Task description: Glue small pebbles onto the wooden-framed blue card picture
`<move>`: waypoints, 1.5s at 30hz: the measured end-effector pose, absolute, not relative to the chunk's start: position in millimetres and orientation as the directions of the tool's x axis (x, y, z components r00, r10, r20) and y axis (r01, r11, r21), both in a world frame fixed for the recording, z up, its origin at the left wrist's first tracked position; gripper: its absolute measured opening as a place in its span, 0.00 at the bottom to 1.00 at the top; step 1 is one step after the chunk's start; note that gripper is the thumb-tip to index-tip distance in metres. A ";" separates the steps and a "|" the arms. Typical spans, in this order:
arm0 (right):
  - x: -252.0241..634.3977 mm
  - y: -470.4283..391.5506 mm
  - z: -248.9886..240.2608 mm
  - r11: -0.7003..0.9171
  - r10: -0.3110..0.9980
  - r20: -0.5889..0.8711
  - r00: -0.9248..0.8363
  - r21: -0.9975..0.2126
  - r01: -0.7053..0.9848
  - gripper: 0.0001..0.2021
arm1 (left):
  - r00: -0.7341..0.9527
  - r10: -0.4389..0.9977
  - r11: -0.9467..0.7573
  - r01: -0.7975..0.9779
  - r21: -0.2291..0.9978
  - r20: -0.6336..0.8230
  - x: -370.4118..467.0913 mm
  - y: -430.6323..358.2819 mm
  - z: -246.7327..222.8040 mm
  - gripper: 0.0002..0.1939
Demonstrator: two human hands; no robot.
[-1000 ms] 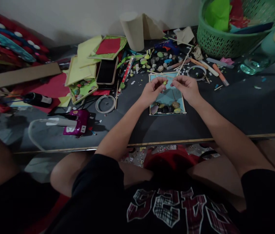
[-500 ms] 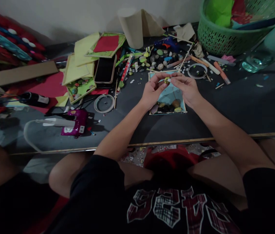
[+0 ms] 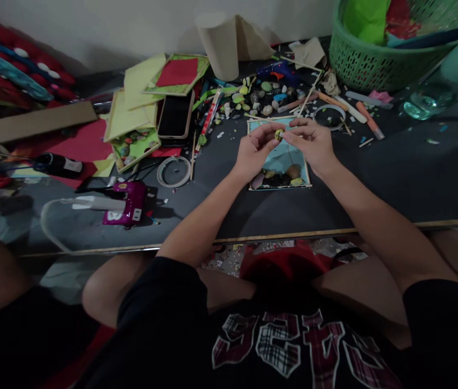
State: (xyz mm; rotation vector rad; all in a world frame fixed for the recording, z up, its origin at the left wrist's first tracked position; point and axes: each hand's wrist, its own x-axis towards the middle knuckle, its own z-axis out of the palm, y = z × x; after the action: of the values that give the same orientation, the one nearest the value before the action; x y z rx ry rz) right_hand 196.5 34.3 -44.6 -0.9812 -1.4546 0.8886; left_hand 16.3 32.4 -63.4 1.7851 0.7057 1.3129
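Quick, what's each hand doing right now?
Left hand: fingers pinched on the small yellow-green pebble.
Right hand: fingertips pinched on the same pebble, above the blue card.

small yellowish piece (image 3: 278, 133): pinched between both hands mid-frame, too small to tell what it is
blue card (image 3: 281, 156): upper part hidden under the left hand (image 3: 254, 149) and right hand (image 3: 312, 143)
green basket (image 3: 378, 59): cut off by the top edge, upper right
glass bottle (image 3: 443, 81): runs out of the right edge
pebbles (image 3: 263, 100): upper centre, too small to tell apart
bench (image 3: 374, 183): left end dim and blurred
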 end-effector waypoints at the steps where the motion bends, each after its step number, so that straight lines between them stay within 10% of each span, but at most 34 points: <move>1: 197.1 34.4 -44.3 0.386 0.922 0.385 -0.036 -0.915 0.118 0.25 | 0.310 0.801 -0.537 -0.004 0.843 0.512 16.1 31.6 -62.4 0.22; 12: 202.0 25.6 -34.3 0.294 0.922 0.366 0.129 -0.876 0.384 0.20 | 0.287 0.839 -0.489 0.021 0.872 0.463 17.1 25.3 -57.1 0.22; 24: 203.7 39.9 -47.8 0.318 0.943 0.329 0.041 -0.932 0.173 0.25 | 0.249 0.865 -0.427 -0.094 0.900 0.436 15.4 35.4 -63.5 0.26; 45: 194.6 10.0 -27.3 0.496 0.868 0.462 -0.180 -0.804 0.328 0.16 | 0.170 0.886 -0.417 -0.113 0.902 0.431 17.0 36.4 -71.9 0.23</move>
State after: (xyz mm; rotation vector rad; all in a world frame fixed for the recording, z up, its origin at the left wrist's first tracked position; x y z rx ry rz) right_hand 194.6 10.0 -27.3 -1.0165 -1.7425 0.6780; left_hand 17.0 36.4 -71.9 1.5484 0.7681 1.4016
